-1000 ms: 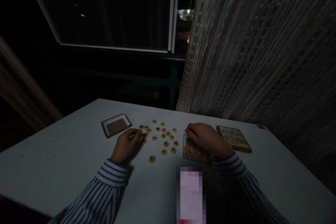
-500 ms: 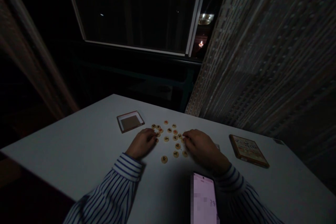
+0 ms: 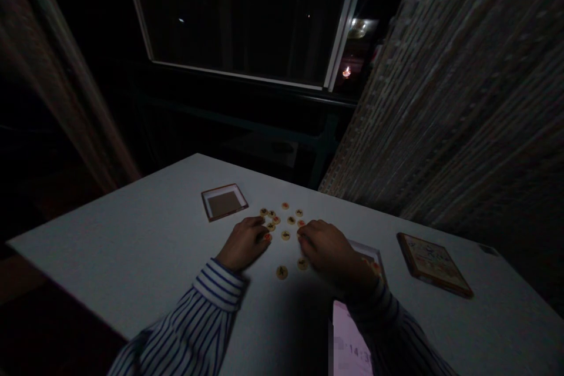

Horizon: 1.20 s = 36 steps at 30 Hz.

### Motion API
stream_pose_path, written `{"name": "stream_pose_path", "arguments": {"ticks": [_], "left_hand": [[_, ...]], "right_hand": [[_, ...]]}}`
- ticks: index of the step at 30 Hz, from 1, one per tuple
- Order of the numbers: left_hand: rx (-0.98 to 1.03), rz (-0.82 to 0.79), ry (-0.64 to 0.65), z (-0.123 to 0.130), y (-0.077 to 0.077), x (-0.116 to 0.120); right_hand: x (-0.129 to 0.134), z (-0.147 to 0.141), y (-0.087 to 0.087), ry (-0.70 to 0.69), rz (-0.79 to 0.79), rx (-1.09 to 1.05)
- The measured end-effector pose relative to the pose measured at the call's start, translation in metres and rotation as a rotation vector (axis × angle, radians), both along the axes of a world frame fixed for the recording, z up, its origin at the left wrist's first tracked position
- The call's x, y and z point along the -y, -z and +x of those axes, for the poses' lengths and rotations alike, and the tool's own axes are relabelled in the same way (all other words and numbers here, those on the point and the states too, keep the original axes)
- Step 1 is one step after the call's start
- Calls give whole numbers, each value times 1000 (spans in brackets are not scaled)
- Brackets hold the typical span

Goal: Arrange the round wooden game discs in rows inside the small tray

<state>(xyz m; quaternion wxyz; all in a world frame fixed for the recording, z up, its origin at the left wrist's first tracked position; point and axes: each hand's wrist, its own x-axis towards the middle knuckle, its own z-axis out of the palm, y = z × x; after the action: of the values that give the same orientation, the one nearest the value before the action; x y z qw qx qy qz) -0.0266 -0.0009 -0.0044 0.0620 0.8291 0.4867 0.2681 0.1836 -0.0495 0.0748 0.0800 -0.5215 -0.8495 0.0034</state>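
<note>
Round wooden Chinese chess pieces (image 3: pixel 285 235) with black or red characters lie loosely spread on the white table between my hands. My left hand (image 3: pixel 244 242) has its fingers curled at the left edge of the group, on a red-marked piece (image 3: pixel 267 237). From the other side, my right hand (image 3: pixel 329 249) reaches in with bent fingers pressed together at a piece's edge; the hand covers several spots where pieces lay. Nearer to me are two black-marked pieces, one (image 3: pixel 282 272) apart and another (image 3: pixel 302 264) beside my right hand.
An open box lid or tray (image 3: pixel 224 202) lies at the back left. Partly behind my right wrist is a tray (image 3: pixel 379 258) with red-marked pieces. A closed decorated box (image 3: pixel 434 264) lies on the right of the table (image 3: pixel 132 235). A lit phone (image 3: pixel 350 341) sits below my right forearm.
My right hand has moved inward and toward me over the pieces on the right, hiding several of them. The tray by my right wrist shows more. The view has shifted slightly.
</note>
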Motion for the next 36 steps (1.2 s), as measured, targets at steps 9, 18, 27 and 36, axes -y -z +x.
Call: {"name": "stream_pose_path", "arguments": {"ticks": [9,18,27,36], "left_hand": [[-60,24,-2,0,3,-1],[-61,23,17,0,3,-1],[104,66,26,7,-8,2],[549,-91,44,22,-13,11]], "right_hand": [[-2,6,-1,31,-60,47],[1,11,-9,32,-34,26],[2,12,-8,28,-12,45],[5,13,-11,36,-1,23]]}}
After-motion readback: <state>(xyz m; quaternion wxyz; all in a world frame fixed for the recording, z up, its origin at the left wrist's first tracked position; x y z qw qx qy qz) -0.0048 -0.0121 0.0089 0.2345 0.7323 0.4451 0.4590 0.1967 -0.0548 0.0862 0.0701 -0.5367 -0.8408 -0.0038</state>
